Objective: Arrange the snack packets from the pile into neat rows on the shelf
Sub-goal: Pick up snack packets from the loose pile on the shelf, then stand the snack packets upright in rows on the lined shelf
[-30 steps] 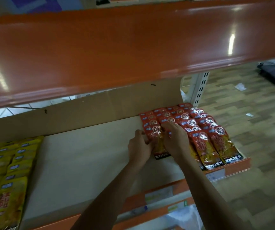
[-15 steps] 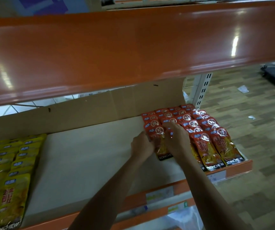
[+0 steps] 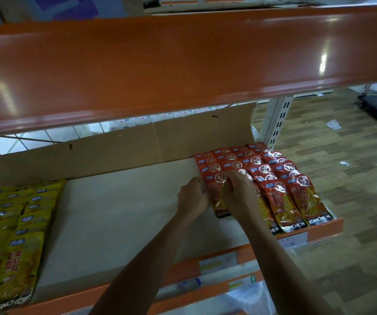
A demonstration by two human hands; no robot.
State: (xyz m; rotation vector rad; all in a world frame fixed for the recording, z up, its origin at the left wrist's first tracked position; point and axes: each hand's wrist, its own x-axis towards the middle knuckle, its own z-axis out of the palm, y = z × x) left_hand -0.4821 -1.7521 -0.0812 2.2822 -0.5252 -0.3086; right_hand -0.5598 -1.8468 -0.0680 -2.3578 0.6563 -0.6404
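Well to the left of the fingers, yellow packets lay in overlapping rows on the shelf, with a wide bare stretch of shelf between them and the hands. A cardboard sheet stood along the back, beyond the fingertips.

The left hand had its fingers curled in against the left edge of a red packet, pinching it there. The packet lay flat on the shelf, its dark bottom strip showing below the knuckles. The right hand lay over the packet's upper half, its fingers bent down onto it and holding it. Just right of those fingers, touching the packet, the red rows ran back to the cardboard, overlapped like tiles.

The step in hand seemed to be seating this packet as the front piece of a new row at the left of the red block. The next move probably called for squaring its edge to its neighbour, letting go without dragging it, then fetching another from the pile, which was out of view.
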